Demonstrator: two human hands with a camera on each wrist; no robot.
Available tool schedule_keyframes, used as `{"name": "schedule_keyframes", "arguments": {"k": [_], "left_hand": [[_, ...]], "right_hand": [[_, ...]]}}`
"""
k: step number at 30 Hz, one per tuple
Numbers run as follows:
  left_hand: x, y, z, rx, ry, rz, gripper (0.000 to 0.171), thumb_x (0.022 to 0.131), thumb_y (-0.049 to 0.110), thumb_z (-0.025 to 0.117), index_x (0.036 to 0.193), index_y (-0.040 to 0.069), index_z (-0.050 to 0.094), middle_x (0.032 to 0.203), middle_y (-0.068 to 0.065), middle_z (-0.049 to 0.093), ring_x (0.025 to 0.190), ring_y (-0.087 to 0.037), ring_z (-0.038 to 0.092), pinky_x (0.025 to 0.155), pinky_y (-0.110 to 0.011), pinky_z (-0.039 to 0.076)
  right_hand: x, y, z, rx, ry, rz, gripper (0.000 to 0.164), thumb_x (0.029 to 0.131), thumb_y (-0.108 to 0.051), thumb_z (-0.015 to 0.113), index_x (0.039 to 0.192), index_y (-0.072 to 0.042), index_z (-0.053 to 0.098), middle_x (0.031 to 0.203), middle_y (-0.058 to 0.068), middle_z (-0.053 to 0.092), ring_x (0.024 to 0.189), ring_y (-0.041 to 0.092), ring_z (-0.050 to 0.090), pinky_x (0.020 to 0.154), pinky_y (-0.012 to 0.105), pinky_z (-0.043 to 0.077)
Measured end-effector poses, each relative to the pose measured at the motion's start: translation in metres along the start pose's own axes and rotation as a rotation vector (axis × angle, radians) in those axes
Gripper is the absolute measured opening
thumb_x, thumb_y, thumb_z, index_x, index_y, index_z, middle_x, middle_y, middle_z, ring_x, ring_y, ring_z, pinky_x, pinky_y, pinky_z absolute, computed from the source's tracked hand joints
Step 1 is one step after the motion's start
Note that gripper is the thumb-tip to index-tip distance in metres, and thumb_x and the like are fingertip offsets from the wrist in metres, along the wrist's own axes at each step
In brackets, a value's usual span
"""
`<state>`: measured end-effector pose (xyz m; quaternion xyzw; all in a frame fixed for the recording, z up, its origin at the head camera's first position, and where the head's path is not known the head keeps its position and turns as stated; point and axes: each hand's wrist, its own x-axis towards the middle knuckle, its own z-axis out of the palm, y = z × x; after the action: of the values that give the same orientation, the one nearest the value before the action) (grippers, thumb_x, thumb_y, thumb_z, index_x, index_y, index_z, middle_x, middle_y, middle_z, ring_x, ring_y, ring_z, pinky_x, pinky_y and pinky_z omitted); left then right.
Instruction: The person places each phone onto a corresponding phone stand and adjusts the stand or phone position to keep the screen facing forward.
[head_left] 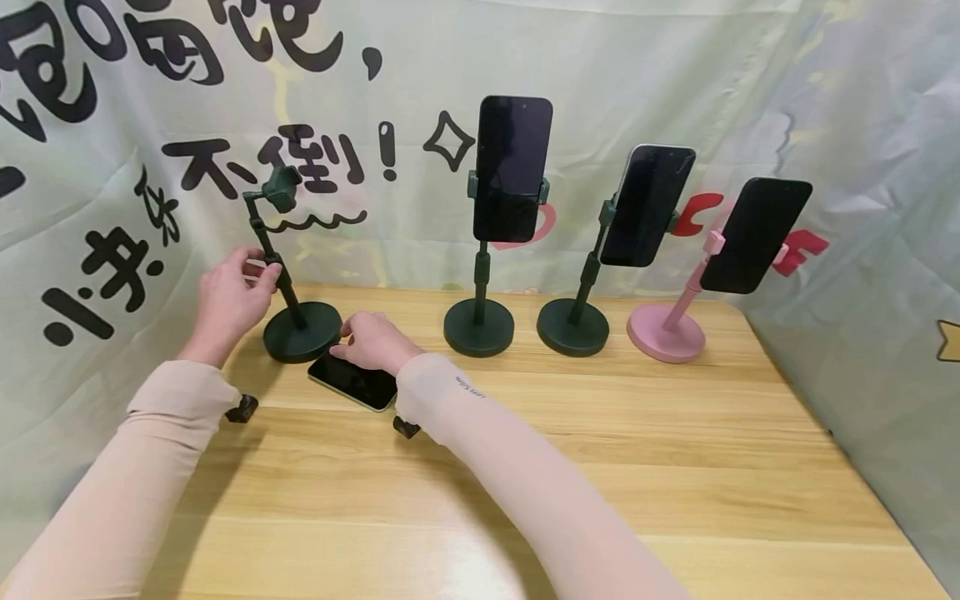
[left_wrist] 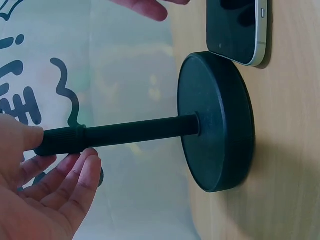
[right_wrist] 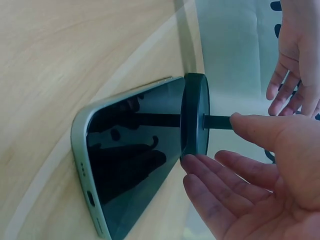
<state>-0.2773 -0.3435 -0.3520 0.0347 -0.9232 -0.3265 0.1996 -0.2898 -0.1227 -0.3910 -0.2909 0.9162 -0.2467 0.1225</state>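
At the far left of the table stands a dark green phone stand (head_left: 302, 332) with an empty clamp head (head_left: 281, 188). My left hand (head_left: 234, 296) holds its pole, thumb and fingers around the ribbed collar (left_wrist: 62, 140). A smartphone (head_left: 356, 383) with a dark screen and pale rim lies face up on the table, one end right against the stand's round base (right_wrist: 196, 115). My right hand (head_left: 372, 340) hovers over that end of the phone, close beside the base, fingers extended and loosely spread. Whether its fingertips touch the base, I cannot tell.
Two more dark green stands (head_left: 478, 328) (head_left: 573, 327) and a pink stand (head_left: 666, 333) stand in a row to the right, each holding a dark-screened phone. A pale cloth (head_left: 420, 50) with printed lettering hangs behind the wooden table (head_left: 637, 442).
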Motion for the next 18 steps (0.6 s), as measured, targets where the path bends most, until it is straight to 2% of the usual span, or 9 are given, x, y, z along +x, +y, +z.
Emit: {"name": "schedule_keyframes", "arguments": {"k": [6,13,18], "left_hand": [[0.000,0.000,0.002,-0.019,-0.006,0.008,0.048,0.114,0.035,0.050,0.142,-0.004,0.055,0.128,-0.033,0.069,0.111,-0.050,0.072,0.105,-0.059,0.048],[-0.001,0.001,0.000,-0.010,-0.008,0.032,0.043,0.114,0.028,0.051,0.141,-0.005,0.055,0.127,-0.035,0.068,0.112,-0.053,0.071,0.117,-0.065,0.037],[-0.004,0.005,0.000,0.004,-0.028,0.042,0.045,0.114,0.030,0.052,0.145,-0.003,0.055,0.128,-0.033,0.070,0.111,-0.050,0.073,0.107,-0.062,0.047]], "right_hand": [[0.002,-0.005,0.003,0.003,0.006,-0.013,0.042,0.108,-0.035,0.067,0.141,-0.009,0.069,0.132,0.003,0.077,0.118,0.016,0.073,0.098,0.025,0.059],[0.006,-0.009,0.005,0.011,0.010,-0.003,0.043,0.108,-0.036,0.066,0.142,-0.010,0.068,0.134,0.003,0.075,0.120,0.016,0.072,0.101,0.026,0.059],[0.008,-0.013,0.004,0.039,0.012,0.003,0.043,0.108,-0.035,0.066,0.143,-0.009,0.067,0.139,0.005,0.073,0.124,0.017,0.071,0.103,0.027,0.058]]}}
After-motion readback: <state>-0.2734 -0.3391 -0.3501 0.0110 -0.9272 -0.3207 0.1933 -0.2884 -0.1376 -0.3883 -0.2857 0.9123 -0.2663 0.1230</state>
